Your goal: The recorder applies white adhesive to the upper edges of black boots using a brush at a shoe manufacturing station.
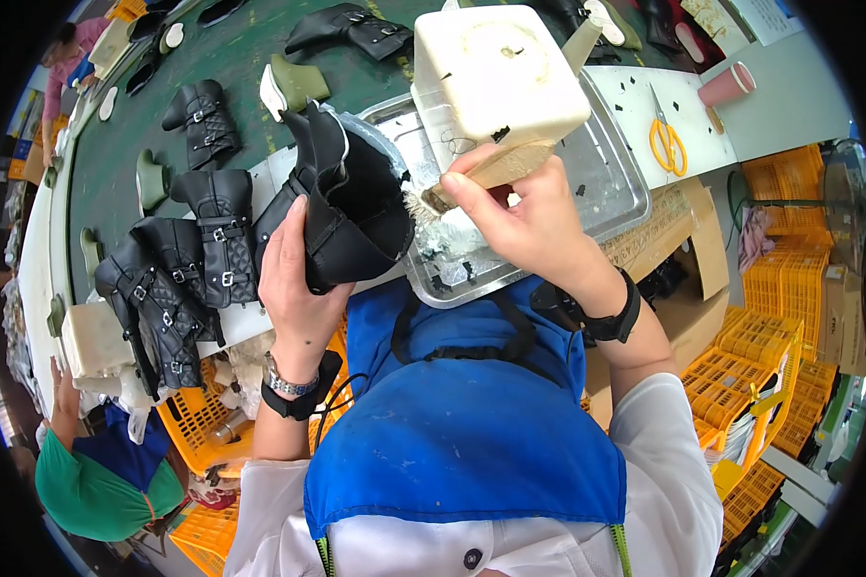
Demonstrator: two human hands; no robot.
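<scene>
My left hand [293, 284] is closed around the side of a black boot upper [361, 226], its open top tilted toward me and to the right. Between the fingers of my right hand [534, 216] is the pale flat handle of a brush [515, 165]. Its whitish bristles are at the boot's rim; whether they touch it I cannot tell. Under the brush is a shallow metal tray [640, 197] with white residue and black scraps. A white, box-shaped plastic container [500, 82] stands in the tray, just beyond my right hand.
Black buckled boots [226, 236] crowd the table on the left. Olive boot pieces [298, 82] lie farther back. Orange-handled scissors [666, 144] and a pink cup [726, 87] are at right. Yellow crates [751, 375] stack below. Two people work at left, one in green [106, 490].
</scene>
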